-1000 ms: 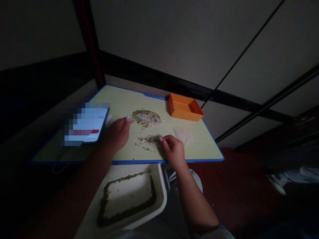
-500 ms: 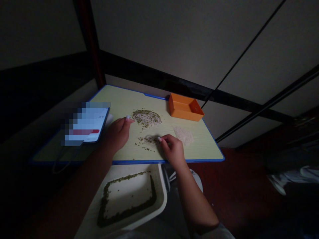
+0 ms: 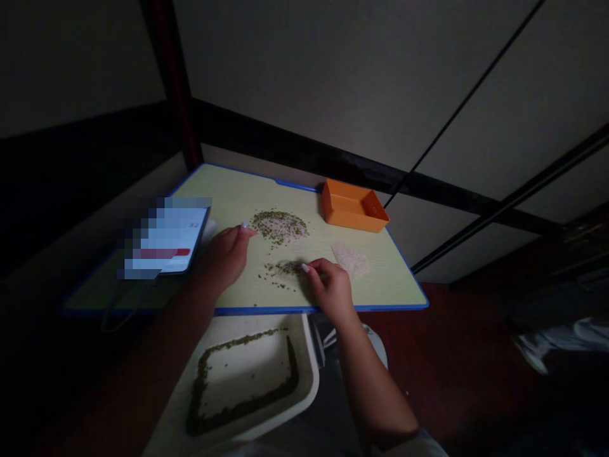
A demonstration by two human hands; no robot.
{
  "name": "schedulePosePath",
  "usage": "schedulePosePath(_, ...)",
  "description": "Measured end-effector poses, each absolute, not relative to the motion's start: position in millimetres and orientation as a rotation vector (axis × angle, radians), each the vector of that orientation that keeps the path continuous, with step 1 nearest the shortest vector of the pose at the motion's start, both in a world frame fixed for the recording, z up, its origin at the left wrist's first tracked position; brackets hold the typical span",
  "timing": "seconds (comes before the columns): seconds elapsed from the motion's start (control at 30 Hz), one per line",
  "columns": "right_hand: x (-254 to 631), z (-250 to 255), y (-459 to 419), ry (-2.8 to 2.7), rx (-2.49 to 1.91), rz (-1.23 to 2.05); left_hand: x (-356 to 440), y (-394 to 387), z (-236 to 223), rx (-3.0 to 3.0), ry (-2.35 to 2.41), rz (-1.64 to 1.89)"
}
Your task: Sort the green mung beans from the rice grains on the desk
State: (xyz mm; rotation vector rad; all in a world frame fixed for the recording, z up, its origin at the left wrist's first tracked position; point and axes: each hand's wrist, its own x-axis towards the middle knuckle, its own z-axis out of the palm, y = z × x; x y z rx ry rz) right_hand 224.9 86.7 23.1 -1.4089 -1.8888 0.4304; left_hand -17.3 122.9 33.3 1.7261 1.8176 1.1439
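On the pale tabletop lies a mixed pile (image 3: 280, 226) of small green beans, like mung beans, and white rice-like grains. My left hand (image 3: 231, 254) rests just left of it, thumb and fingers closed together; what they hold, if anything, cannot be seen. Closer to me is a smaller, thinner scatter of green beans (image 3: 285, 268) with some pale grains. At its right end my right hand (image 3: 330, 285) pinches with thumb and forefinger, and anything between them is too small to make out. A heap of white grains (image 3: 351, 260) lies beyond the right hand.
An orange open box (image 3: 354, 216) stands at the table's back right. At the left a phone (image 3: 176, 238) leans, with a cable below. Under the front of the blue-edged table (image 3: 380, 298), a white tub (image 3: 309, 381) holds green beans along its inner edges. Walls border the back.
Hardly anything differs. Both hands keep nearly the same places, and the right fingers have shifted only slightly over the small scatter.
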Motion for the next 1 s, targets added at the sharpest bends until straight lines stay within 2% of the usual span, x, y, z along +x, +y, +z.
schedulePosePath(1.0,212,26,90,-1.948,-1.486,0.313,-16,122,34,1.730,1.856,1.097)
